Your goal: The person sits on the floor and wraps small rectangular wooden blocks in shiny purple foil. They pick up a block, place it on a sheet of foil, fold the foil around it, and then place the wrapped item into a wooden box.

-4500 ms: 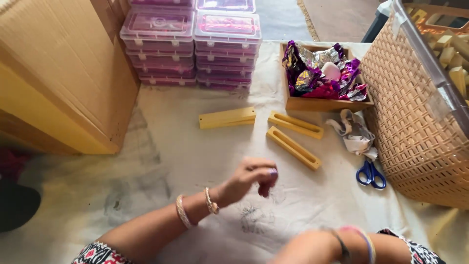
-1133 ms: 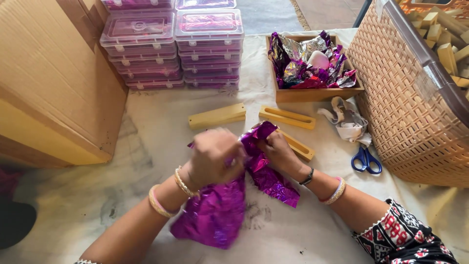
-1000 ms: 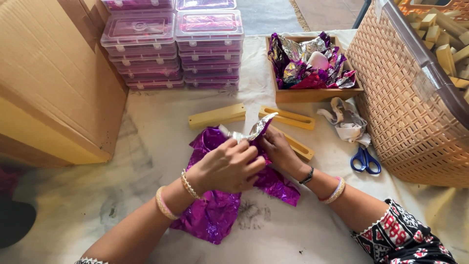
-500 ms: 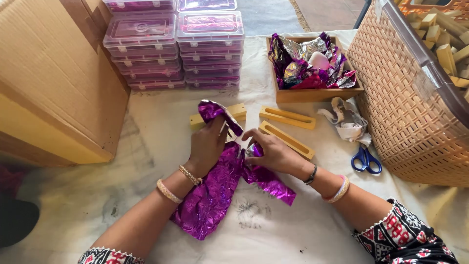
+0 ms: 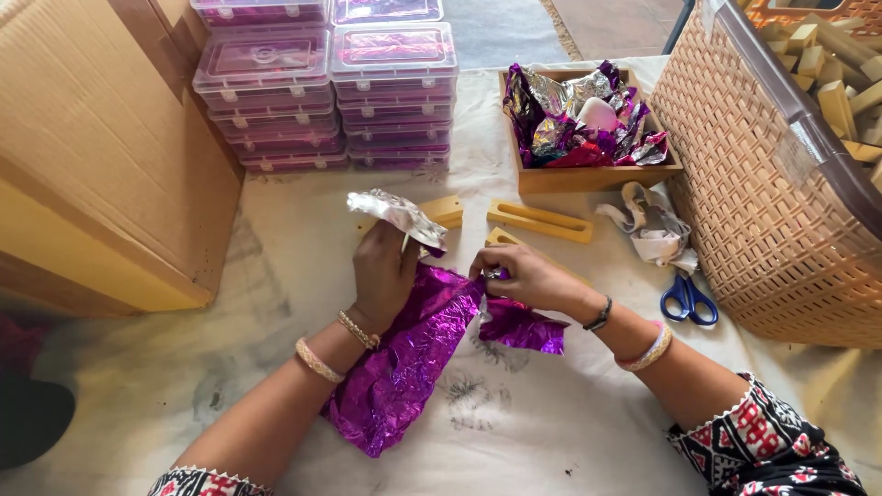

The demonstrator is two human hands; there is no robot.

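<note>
Gripping the purple foil sheet mid-desk, left hand lifts its far, silver-backed corner while right hand pinches the near edge; wrapping looks barely begun, most foil lying loose.

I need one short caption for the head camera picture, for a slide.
Two bare hands, left and right, pull a purple foil sheet over a cloth-covered table.

packing workshop | stacked plastic boxes | cardboard carton | block-filled basket
</note>
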